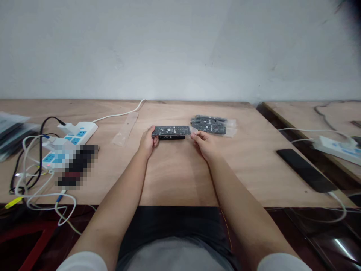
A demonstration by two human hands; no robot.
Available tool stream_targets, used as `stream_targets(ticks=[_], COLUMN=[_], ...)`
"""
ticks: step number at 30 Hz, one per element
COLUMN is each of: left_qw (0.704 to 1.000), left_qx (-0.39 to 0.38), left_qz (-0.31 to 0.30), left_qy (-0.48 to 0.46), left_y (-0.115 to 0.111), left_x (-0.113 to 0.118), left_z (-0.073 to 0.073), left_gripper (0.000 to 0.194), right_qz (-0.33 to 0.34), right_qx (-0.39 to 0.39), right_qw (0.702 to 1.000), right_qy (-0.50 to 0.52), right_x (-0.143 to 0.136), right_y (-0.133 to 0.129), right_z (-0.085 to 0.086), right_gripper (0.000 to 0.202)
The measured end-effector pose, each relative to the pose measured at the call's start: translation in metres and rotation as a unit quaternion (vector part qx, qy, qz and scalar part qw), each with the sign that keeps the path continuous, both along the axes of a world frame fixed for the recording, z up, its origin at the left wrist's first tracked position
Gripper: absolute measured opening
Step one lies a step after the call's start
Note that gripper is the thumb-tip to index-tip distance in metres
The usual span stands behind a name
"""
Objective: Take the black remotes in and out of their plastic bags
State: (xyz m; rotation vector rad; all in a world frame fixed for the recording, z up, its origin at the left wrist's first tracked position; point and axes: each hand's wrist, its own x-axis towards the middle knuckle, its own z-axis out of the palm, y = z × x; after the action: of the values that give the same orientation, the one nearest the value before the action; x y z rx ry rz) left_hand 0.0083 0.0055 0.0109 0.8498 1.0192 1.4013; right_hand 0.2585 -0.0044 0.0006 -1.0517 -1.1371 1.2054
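Observation:
A black remote control (pixel 172 130) in a clear plastic sleeve lies level between my hands. My left hand (pixel 147 142) is closed round its left end. With thumb and fingertips, my right hand (pixel 203 142) pinches the loose plastic sleeve (pixel 193 131) at the right end. Just below the sleeved remote, another black remote control (pixel 171 137) shows as a dark strip, mostly hidden; I cannot tell whether the two touch. Beyond my right hand lies a small pile of bagged remote controls (pixel 208 126). An unfilled clear plastic sleeve (pixel 126 130) lies flat to the left of my left hand.
On the left stand a white power strip (pixel 81 131) with tangled cables and a blurred dark device (pixel 79 165). Bagged dark items (pixel 14 131) lie at the far left. A black phone (pixel 306 169) on a cable rests at the right, beside a gap before another table (pixel 304 113).

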Motion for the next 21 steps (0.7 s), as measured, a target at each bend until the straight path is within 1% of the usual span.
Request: stream_targets(ticks=[5,8,10,15,19,21], left_qw=[1.0,1.0,1.0,0.998,0.994,0.992], left_qx=[-0.001,-0.002,0.005,0.021,0.047,0.055], left_qz=[0.0,0.004,0.003,-0.014,-0.028,-0.029], left_qy=[0.009,0.022,0.027,0.06,0.096,0.11], left_y=[0.0021,0.0018,0.0008,-0.0015,-0.0018,-0.0018], left_x=[0.0,0.0003,0.0008,0.0013,0.0004,0.0006], left_z=[-0.0028,-0.0025,-0.0011,0.0003,-0.002,-0.0026], left_gripper=[0.039,0.04,0.039,0.045,0.049,0.052], right_qz=[0.006,0.003,0.003,0.013,0.023,0.028], right_qx=[-0.004,0.002,0.008,0.013,0.011,0.008], right_qw=[0.999,0.999,0.999,1.0,1.0,0.999], right_qy=[0.041,0.054,0.045,0.006,0.015,0.023], right_x=[-0.0002,-0.0012,-0.0013,0.0005,0.0023,0.0033], right_y=[0.0028,0.0032,0.0024,0.0,-0.0002,-0.0003], right_z=[-0.002,-0.0016,-0.0008,0.0012,0.0013,0.0013], right_gripper=[0.043,0.039,0.036,0.043,0.041,0.037])
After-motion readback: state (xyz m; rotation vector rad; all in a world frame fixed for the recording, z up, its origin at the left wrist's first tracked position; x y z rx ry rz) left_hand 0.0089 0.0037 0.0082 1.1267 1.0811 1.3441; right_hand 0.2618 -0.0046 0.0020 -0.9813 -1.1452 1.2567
